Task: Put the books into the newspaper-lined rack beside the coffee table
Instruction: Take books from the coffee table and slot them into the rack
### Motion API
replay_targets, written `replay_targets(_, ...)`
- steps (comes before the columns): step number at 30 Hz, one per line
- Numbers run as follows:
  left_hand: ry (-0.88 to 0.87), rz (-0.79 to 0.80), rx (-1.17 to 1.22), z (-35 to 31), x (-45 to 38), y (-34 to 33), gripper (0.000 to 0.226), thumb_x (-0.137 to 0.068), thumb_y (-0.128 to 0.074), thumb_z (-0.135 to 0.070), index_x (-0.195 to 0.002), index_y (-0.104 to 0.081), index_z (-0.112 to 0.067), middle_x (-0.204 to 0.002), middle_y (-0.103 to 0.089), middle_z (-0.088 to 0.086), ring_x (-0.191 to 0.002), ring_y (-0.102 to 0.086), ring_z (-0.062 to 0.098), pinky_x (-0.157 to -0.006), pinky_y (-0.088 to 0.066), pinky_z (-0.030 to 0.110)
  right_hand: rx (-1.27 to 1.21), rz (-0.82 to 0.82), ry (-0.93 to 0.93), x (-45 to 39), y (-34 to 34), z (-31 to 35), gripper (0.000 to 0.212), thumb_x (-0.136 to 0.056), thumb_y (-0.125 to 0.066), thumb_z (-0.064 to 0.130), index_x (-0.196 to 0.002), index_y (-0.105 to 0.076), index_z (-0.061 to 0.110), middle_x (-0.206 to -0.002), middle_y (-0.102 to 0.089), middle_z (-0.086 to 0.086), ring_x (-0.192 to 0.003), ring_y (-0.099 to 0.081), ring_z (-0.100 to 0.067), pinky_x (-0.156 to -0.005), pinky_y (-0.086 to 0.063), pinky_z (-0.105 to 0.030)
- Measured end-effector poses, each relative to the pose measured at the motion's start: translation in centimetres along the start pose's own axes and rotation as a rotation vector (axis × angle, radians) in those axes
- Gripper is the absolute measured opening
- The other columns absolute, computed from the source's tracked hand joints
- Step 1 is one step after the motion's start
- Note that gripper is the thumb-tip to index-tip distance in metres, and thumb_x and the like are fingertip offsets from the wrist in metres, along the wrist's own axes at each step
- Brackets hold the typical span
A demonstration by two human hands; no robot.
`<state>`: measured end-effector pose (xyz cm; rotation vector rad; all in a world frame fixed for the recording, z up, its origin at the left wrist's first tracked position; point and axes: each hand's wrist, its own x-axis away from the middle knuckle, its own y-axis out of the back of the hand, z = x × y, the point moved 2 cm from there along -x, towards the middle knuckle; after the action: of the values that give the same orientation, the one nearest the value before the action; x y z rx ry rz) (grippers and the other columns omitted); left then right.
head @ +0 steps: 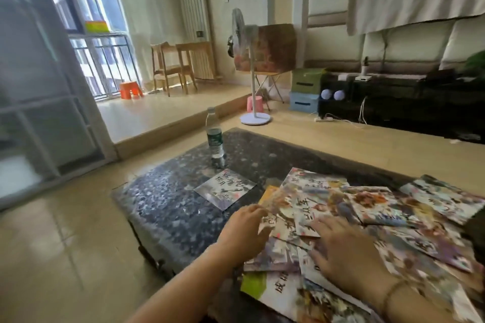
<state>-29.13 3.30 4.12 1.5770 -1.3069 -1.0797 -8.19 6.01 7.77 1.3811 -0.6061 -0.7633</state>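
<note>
Two hands of mine were down on the coffee table (168,207), both among the books. Well off to the left of them stood a glass door (47,102), and past it an orange stool (130,89) by the balcony rail. Ahead of my left hand (245,231) a water bottle (214,136) stood upright on the dark stone top, and nearer, just ahead of my fingers, one thin book (225,189) lay flat and apart from the others. My left hand gripped the edge of a tilted book (278,220) in the pile, fingers curled round its left side. My right hand (346,252) lay flat, fingers spread and straight, pressing on the scattered books (380,207) that overlapped one another to the right of and beyond it. Closer to me than both hands lay a book with a green corner (273,294). Far beyond my right hand stood a white floor fan (253,65) and a dark low cabinet (406,102). No rack showed from where I looked.
</note>
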Motion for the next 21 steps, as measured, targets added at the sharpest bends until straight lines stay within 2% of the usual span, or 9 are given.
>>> replay_targets(4, 0.111, 0.052, -0.019, 6.9, -2.0, -0.8, 0.04, -0.093, -0.052, -0.031, -0.129, -0.058, -0.015, -0.136, -0.054, 0.001, -0.125, -0.051, 0.024, -0.102, -0.042, 0.033, -0.057, 0.176, 0.111, -5.2, -4.1, 2.7, 0.065, -0.093, -0.039, 0.056, -0.151, -0.023, 0.031, -0.159, -0.021, 0.008, -0.145, -0.017, -0.014, -0.119, -0.017, -0.032)
replay_targets(6, 0.144, 0.069, -0.067, 9.8, -3.3, -1.6, 0.049, -0.096, -0.049, -0.035, -0.139, -0.049, -0.013, -0.15, -0.043, 0.004, -0.137, -0.04, 0.025, -0.111, -0.035, 0.036, -0.054, 0.23, 0.144, -7.7, -5.5, 4.0, 0.069, -0.09, -0.03, 0.064, -0.151, -0.021, 0.032, -0.16, -0.016, 0.009, -0.147, -0.013, -0.013, -0.12, -0.015, -0.034)
replay_targets(8, 0.181, 0.102, -0.136, 12.3, -4.5, -2.6, 0.058, -0.1, -0.04, -0.044, -0.151, -0.032, -0.016, -0.163, -0.02, 0.003, -0.15, -0.018, 0.022, -0.12, -0.02, 0.044, -0.047, 0.256, 0.163, -9.9, -6.7, 5.4, 0.069, -0.093, -0.026, 0.067, -0.152, -0.02, 0.031, -0.16, -0.015, 0.009, -0.147, -0.011, -0.014, -0.119, -0.013, -0.033)
replay_targets(10, 0.213, 0.171, -0.18, 14.3, -5.2, -3.8, 0.063, -0.102, -0.03, -0.05, -0.157, -0.017, -0.02, -0.165, -0.002, -0.001, -0.152, 0.003, 0.018, -0.122, -0.002, 0.048, -0.062, 0.268, 0.194, -11.7, -7.7, 6.9, 0.1, -0.069, 0.002, 0.08, -0.153, -0.017, 0.029, -0.161, -0.014, 0.007, -0.148, -0.008, -0.014, -0.118, -0.009, -0.031)
replay_targets(12, 0.214, 0.217, -0.199, 15.5, -5.2, -4.9, 0.067, -0.102, -0.026, -0.055, -0.158, -0.007, -0.022, -0.165, 0.005, -0.004, -0.151, 0.012, 0.016, -0.12, 0.009, 0.051, -0.048, 0.279, 0.218, -13.5, -9.1, 8.0, 0.129, -0.041, 0.02, 0.08, -0.154, -0.015, 0.027, -0.162, -0.012, 0.006, -0.149, -0.005, -0.014, -0.119, -0.007, -0.032)
replay_targets(14, 0.198, 0.216, -0.202, 16.0, -4.9, -5.6, 0.069, -0.101, -0.025, -0.057, -0.157, -0.004, -0.024, -0.165, 0.005, -0.005, -0.151, 0.013, 0.013, -0.118, 0.013, 0.053, -0.029, 0.266, 0.22, -15.2, -10.6, 8.6, 0.135, -0.041, 0.028, 0.085, -0.154, -0.016, 0.025, -0.162, -0.011, 0.005, -0.149, -0.003, -0.015, -0.119, -0.004, -0.032)
replay_targets(16, 0.176, 0.197, -0.202, 16.0, -4.3, -5.7, 0.07, -0.1, -0.025, -0.058, -0.157, -0.006, -0.023, -0.165, 0.0, -0.003, -0.151, 0.009, 0.014, -0.117, 0.014, 0.053, -0.025, 0.258, 0.215, -16.3, -11.3, 9.3, 0.113, -0.064, 0.016, 0.084, -0.154, -0.016, 0.025, -0.162, -0.012, 0.006, -0.149, -0.003, -0.015, -0.12, -0.006, -0.035)
replay_targets(18, 0.142, 0.176, -0.24, 15.6, -3.4, -5.3, 0.072, -0.098, -0.022, -0.062, -0.157, -0.01, -0.022, -0.165, -0.007, 0.0, -0.152, 0.001, 0.017, -0.119, 0.008, 0.055, -0.024, 0.22, 0.209, -17.5, -11.7, 9.8, 0.076, -0.091, -0.012, 0.066, -0.154, -0.017, 0.024, -0.162, -0.013, 0.005, -0.149, -0.004, -0.016, -0.121, -0.01, -0.039)
replay_targets(21, 0.083, 0.142, -0.305, 14.5, -1.1, -4.4, 0.083, -0.085, -0.009, -0.068, -0.153, -0.02, -0.022, -0.156, -0.026, 0.002, -0.144, -0.019, 0.024, -0.115, -0.011, 0.053, -0.037, 0.204, 0.18, -19.6, -12.1, 10.5, 0.056, -0.102, -0.03, 0.044, -0.153, -0.018, 0.025, -0.161, -0.014, 0.006, -0.149, -0.005, -0.015, -0.12, -0.012, -0.043)
